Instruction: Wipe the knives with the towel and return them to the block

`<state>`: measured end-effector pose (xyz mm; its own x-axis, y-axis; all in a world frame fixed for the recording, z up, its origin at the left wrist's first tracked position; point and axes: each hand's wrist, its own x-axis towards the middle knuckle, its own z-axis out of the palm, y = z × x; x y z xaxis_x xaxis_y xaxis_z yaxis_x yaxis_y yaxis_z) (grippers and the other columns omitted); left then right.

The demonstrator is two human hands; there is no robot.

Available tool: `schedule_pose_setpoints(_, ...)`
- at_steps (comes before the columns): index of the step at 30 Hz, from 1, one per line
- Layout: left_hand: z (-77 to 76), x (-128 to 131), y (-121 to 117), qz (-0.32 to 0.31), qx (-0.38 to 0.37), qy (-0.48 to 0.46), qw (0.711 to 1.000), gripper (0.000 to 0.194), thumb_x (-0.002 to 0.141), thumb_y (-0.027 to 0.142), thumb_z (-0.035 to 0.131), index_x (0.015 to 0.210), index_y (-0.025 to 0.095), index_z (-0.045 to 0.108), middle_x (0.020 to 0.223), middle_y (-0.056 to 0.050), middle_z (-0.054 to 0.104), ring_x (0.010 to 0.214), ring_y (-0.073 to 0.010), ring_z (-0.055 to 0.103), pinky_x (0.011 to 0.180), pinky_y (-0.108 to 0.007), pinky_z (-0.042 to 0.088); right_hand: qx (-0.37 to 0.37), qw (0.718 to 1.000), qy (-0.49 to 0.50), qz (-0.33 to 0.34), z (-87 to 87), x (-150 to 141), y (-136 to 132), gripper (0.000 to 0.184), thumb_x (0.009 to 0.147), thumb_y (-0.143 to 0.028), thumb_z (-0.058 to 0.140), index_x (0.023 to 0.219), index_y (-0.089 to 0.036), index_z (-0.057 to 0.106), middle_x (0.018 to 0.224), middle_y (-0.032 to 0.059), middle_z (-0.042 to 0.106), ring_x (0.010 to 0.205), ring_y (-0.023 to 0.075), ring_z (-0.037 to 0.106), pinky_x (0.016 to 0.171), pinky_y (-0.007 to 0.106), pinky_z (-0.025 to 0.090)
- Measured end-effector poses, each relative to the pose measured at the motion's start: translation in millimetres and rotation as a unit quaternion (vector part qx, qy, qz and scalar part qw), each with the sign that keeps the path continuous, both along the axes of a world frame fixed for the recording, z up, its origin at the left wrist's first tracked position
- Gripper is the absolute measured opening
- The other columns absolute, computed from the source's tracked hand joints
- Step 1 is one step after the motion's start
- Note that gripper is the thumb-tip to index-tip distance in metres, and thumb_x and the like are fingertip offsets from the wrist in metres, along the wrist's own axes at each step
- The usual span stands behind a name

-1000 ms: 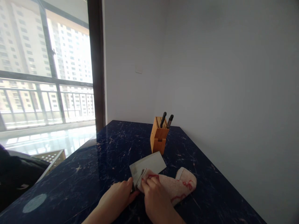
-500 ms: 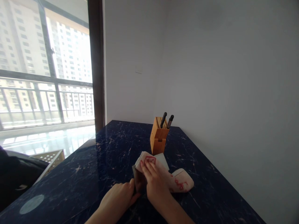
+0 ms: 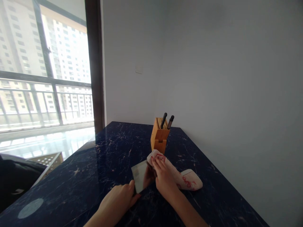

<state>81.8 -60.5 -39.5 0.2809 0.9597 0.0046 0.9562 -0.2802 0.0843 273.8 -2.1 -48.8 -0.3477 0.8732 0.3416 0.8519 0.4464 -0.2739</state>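
My left hand is closed on a cleaver, its handle hidden inside the fist. The broad, shiny, rectangular blade points away from me, tilted above the table. My right hand grips a folded white cloth with red print, fingers pressed on top of it. That cloth covers the far right part of the blade, and its loose end trails to the right. Beyond it stands a wooden knife block with two dark-handled knives in its slots.
A dark blue marbled table runs back to a pale wall. A pale round patch marks its near left. Left of the table are a perforated light-coloured chair with dark fabric and a large window.
My right hand has slid the cloth rightward across the blade, uncovering its left part. The left hand has hardly moved. The view has shifted slightly.
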Motion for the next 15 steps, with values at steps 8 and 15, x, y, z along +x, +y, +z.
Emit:
schedule_pose_setpoints(8, 6.0, 2, -1, 0.007, -0.014, -0.004, 1.0, 0.035, 0.085, 0.044, 0.039, 0.099, 0.016, 0.056, 0.079, -0.011, 0.07, 0.073, -0.0295, 0.067, 0.062, -0.036, 0.05, -0.015, 0.995, -0.034, -0.089, 1.7, 27, 11, 0.062, 0.071, 0.0, 0.032, 0.133, -0.005, 0.031, 0.137, 0.0142, 0.036, 0.128, 0.0215, 0.027, 0.105, 0.036, 0.021)
schedule_pose_setpoints(15, 3.1, 0, 1, 0.002, -0.009, 0.0, 1.0, 0.032, 0.084, 0.041, 0.042, 0.096, 0.016, 0.056, 0.078, -0.011, 0.07, 0.072, -0.0306, 0.066, 0.062, -0.038, 0.051, -0.013, 0.999, -0.021, -0.035, -5.8, -1, -8, 0.068, 0.068, 0.0, 0.034, 0.135, -0.01, 0.03, 0.139, 0.0111, 0.033, 0.129, 0.0214, 0.024, 0.106, 0.036, 0.02)
